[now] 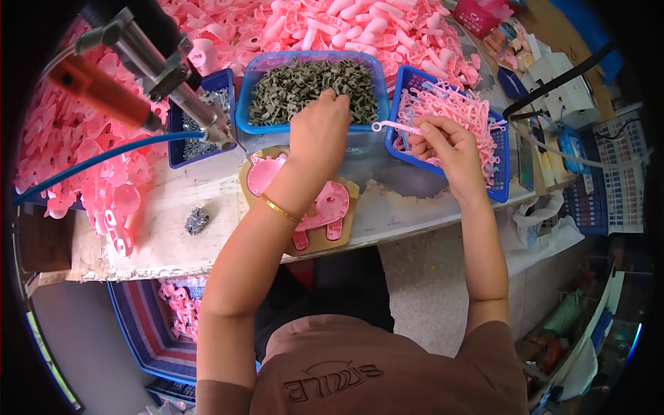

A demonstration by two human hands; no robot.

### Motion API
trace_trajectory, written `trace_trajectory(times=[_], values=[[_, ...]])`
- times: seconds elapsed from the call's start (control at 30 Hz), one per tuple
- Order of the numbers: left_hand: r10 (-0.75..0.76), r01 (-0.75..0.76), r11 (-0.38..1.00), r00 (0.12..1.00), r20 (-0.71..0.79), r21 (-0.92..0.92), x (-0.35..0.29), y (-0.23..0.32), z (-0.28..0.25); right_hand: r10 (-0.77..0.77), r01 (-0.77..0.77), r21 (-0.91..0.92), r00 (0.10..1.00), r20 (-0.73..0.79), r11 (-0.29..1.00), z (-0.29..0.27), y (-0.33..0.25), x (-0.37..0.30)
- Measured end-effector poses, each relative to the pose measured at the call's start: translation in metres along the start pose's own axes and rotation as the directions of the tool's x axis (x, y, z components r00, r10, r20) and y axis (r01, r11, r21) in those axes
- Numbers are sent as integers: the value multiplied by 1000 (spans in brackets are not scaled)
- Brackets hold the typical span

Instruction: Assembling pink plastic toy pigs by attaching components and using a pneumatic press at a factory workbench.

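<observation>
My left hand (324,124) reaches into a light-blue bin (245,119) heaped with small grey-green clip-like pieces (283,86). Its fingers are curled down among them, and the fingertips are hidden, so what they pinch does not show. Over a blue basket (499,176), my right hand (449,142) pinches a thin pink stick (401,127) with a ring at its end. More such pink sticks (460,114) fill that basket. Under my left forearm, a pink plastic shell part (332,204) lies in a tan fixture (351,207), partly covered by the arm.
Pink plastic parts (256,28) are piled along the back and left. A metal-framed tool (166,72) with an orange screwdriver (104,90) and blue hose hangs at left, near a blue tray (200,162) of screws. A small screw heap (196,220) lies on the table.
</observation>
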State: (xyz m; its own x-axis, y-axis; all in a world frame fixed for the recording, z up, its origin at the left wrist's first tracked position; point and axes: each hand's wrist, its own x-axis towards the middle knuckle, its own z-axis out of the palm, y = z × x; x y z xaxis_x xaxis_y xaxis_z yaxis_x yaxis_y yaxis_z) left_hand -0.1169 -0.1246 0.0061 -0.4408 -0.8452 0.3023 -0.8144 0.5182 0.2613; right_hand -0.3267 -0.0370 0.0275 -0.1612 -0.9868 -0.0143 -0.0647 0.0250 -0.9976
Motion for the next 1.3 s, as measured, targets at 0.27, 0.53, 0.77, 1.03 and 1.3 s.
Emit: trace_trajectory(times=[0.27, 0.53, 0.77, 1.03, 1.3], values=[[46, -45, 998, 999, 25, -40, 8, -6, -1, -4, 4, 8, 1000, -9, 1000, 3, 3, 0], [52, -60, 970, 998, -41, -237, 15, -10, 0, -38, 38, 37, 999, -5, 999, -1, 7, -1], [-58, 48, 595, 998, 17, -802, 10, -11, -10, -20, 25, 162, 999, -36, 986, 7, 4, 5], [-106, 214, 460, 977, 186, -861, -12, -24, -17, 61, -71, 194, 996, 59, 979, 28, 1, 5], [-74, 351, 229, 936, 344, -908, -60, -8, -44, 12, -2, -56, 985, 172, 998, 38, 5, -8]])
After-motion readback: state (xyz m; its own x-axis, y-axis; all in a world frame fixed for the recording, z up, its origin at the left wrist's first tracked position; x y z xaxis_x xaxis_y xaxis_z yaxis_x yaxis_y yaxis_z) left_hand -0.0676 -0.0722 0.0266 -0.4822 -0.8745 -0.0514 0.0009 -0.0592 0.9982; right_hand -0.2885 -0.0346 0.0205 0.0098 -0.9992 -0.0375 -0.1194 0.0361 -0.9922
